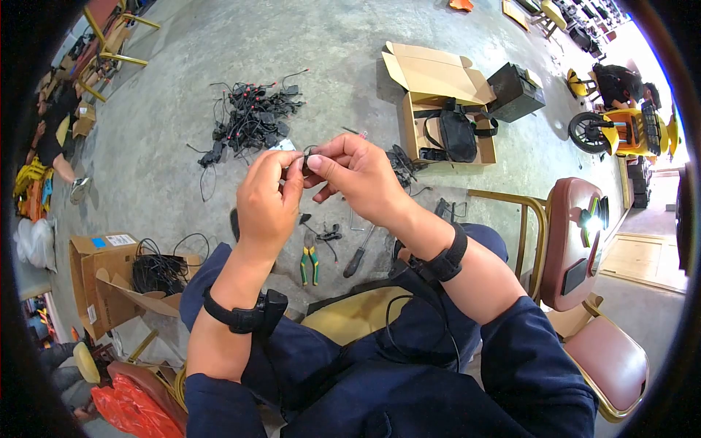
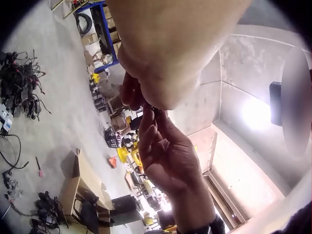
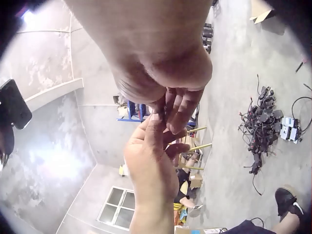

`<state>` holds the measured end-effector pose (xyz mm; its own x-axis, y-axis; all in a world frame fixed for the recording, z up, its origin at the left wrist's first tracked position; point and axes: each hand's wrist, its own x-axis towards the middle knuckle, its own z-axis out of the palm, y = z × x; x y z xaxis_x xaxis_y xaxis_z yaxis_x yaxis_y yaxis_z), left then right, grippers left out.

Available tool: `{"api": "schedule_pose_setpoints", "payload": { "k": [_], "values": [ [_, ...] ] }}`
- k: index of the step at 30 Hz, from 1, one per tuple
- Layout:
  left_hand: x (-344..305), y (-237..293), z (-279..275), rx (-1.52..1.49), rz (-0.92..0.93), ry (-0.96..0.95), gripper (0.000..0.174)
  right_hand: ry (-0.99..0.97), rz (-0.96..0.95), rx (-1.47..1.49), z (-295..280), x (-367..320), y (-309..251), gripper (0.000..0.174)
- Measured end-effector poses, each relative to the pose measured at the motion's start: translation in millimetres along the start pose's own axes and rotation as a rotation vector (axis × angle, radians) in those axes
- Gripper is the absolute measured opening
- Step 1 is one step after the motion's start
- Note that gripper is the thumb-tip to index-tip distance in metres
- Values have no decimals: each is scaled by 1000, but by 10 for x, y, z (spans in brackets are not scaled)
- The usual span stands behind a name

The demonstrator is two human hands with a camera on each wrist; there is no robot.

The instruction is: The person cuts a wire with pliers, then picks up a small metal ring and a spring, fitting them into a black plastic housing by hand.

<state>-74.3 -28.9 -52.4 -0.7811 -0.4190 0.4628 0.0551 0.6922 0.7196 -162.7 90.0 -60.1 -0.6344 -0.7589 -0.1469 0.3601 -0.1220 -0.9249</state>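
Observation:
Both hands meet in front of the person, above the floor. A small dark piece (image 1: 307, 162) is pinched between the thumb and fingers of the left hand (image 1: 269, 191) and those of the right hand (image 1: 359, 177); its shape is too small to tell. In the left wrist view the right hand (image 2: 170, 158) faces the left hand (image 2: 161, 78), with the fingertips together. The right wrist view has the left hand (image 3: 151, 156) below the right hand (image 3: 170, 83), whose fingers mostly hide the piece.
A heap of black cables with connectors (image 1: 252, 117) lies on the floor. Green-handled pliers (image 1: 309, 264) and a screwdriver (image 1: 356, 261) lie near the knees. An open carton (image 1: 488, 152) holds a black bag (image 1: 458, 135); another carton (image 1: 102, 292) stands left, chairs (image 1: 573, 244) right.

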Motion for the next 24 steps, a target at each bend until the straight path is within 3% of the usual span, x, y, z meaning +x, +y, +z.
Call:
{"api": "schedule_pose_setpoints", "payload": {
  "k": [5, 14, 24],
  "values": [
    [8, -57, 26, 94, 93, -48, 4, -13, 128, 127, -41, 4, -25, 21],
    [12, -83, -18, 20, 91, -173, 11, -9, 262, 180, -79, 3, -59, 24],
    [14, -83, -23, 105, 107, -202, 11, -18, 270, 239, -92, 4, -17, 20]
  ]
}}
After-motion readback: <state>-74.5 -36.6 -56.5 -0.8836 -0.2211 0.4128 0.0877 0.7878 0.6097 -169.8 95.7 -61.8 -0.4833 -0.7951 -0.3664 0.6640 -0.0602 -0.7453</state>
